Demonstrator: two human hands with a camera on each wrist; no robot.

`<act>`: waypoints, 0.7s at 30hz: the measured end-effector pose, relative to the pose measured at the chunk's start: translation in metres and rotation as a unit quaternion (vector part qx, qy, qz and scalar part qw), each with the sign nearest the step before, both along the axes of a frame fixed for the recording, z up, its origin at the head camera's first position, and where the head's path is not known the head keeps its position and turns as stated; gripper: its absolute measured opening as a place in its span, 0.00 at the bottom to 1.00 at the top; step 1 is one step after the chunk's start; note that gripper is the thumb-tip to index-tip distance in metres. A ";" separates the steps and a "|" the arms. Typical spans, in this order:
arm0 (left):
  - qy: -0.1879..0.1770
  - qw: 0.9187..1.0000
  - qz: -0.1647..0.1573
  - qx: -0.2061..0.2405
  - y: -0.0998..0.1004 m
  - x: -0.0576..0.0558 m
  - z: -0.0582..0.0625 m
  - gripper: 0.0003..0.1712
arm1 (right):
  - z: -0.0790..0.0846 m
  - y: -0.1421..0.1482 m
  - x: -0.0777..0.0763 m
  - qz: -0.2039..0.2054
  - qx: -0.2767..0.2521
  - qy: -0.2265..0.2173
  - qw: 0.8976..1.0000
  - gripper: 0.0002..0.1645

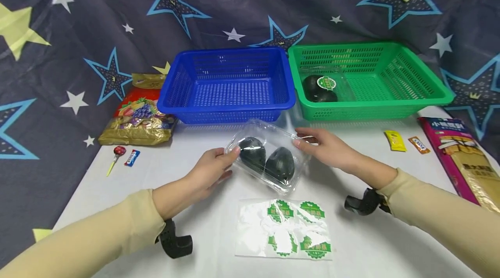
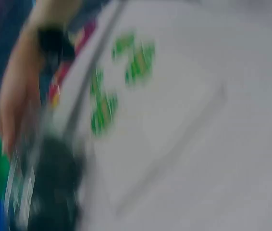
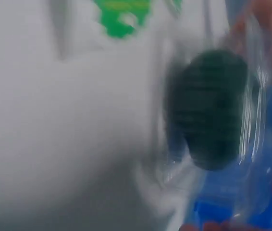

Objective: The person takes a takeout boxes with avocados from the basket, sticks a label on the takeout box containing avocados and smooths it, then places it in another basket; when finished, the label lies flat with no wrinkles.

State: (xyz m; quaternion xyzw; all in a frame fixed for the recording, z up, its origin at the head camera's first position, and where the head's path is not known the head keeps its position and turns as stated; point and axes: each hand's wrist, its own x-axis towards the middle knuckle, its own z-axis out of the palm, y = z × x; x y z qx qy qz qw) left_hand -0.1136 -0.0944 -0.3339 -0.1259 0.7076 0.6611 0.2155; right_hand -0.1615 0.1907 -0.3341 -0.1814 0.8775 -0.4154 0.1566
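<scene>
A clear plastic clamshell box [image 1: 261, 173] with two dark green avocados [image 1: 279, 166] inside is held tilted above the white table. My left hand [image 1: 211, 169] grips its left side, thumb on top. At the upper right edge, my right hand [image 1: 332, 147] holds the box between thumb and fingers. Below it lies a sheet of green round stickers [image 1: 283, 229]. One blurred avocado [image 3: 213, 110] shows through the plastic in the right wrist view. The left wrist view is blurred too, with the sticker sheet [image 2: 160, 115] beyond the box.
Behind stand a blue basket [image 1: 226, 112] and a green basket [image 1: 375, 110], which holds a stickered box of avocados [image 1: 320, 89]. To the left are a candy bag [image 1: 136, 117], a lollipop [image 1: 119, 151] and a blue candy [image 1: 132, 157]. Small wrapped candies [image 1: 395, 140] and a magenta-gold packet [image 1: 461, 156] lie right.
</scene>
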 end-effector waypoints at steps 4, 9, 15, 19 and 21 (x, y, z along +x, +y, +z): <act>-0.026 0.999 0.021 0.025 0.017 0.015 0.009 0.33 | -0.006 -0.006 -0.016 0.003 -0.084 -0.114 0.990 0.35; -0.046 0.996 0.045 0.058 0.022 0.014 0.012 0.43 | -0.007 -0.011 -0.022 -0.018 -0.216 -0.251 0.943 0.30; -0.084 0.987 0.075 0.119 0.016 0.003 0.021 0.47 | 0.005 -0.015 -0.009 -0.043 -0.289 -0.329 0.898 0.25; -0.090 0.983 0.075 0.142 0.012 -0.005 0.026 0.46 | 0.020 -0.019 0.002 -0.044 -0.292 -0.340 0.893 0.25; -0.090 0.983 0.061 0.146 0.008 -0.009 0.028 0.45 | 0.026 -0.022 0.004 -0.033 -0.283 -0.333 0.899 0.26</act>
